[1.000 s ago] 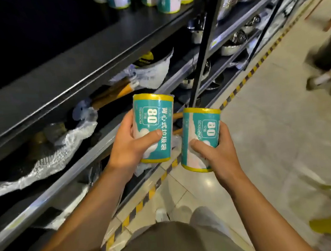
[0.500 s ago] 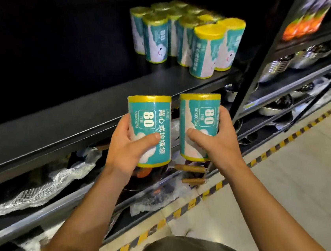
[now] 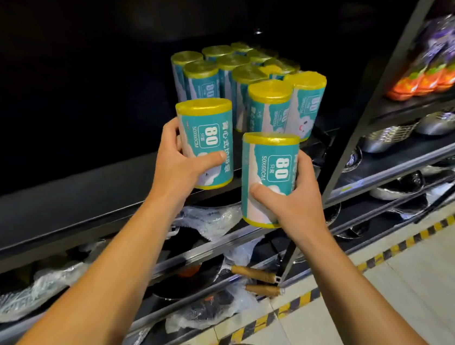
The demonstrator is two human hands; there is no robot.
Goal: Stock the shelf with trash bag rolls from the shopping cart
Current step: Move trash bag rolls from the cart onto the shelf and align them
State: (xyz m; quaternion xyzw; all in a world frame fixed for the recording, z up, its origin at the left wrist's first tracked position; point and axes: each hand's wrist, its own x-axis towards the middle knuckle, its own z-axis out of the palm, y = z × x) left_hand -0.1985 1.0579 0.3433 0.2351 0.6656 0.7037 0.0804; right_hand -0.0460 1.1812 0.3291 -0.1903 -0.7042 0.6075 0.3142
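Note:
My left hand (image 3: 179, 160) grips a teal trash bag roll with yellow ends (image 3: 210, 134), upright, at the front edge of the black shelf (image 3: 82, 200). My right hand (image 3: 295, 201) grips a second roll (image 3: 271, 167), lower and to the right, in front of the shelf edge. Several stocked rolls (image 3: 250, 84) stand upright in rows on the shelf, just behind and to the right of the left-hand roll. The shopping cart is out of view.
A black upright post (image 3: 376, 93) bounds the shelf on the right; beyond it are colourful packs (image 3: 435, 63) and steel bowls (image 3: 414, 128). Lower shelves hold wrapped pans with wooden handles (image 3: 252, 274). Yellow-black tape (image 3: 399, 246) lines the tiled floor.
Both hands have risen toward the shelf with their rolls. The left roll now reaches the shelf edge beside the stocked rolls. The view has tilted up and to the right.

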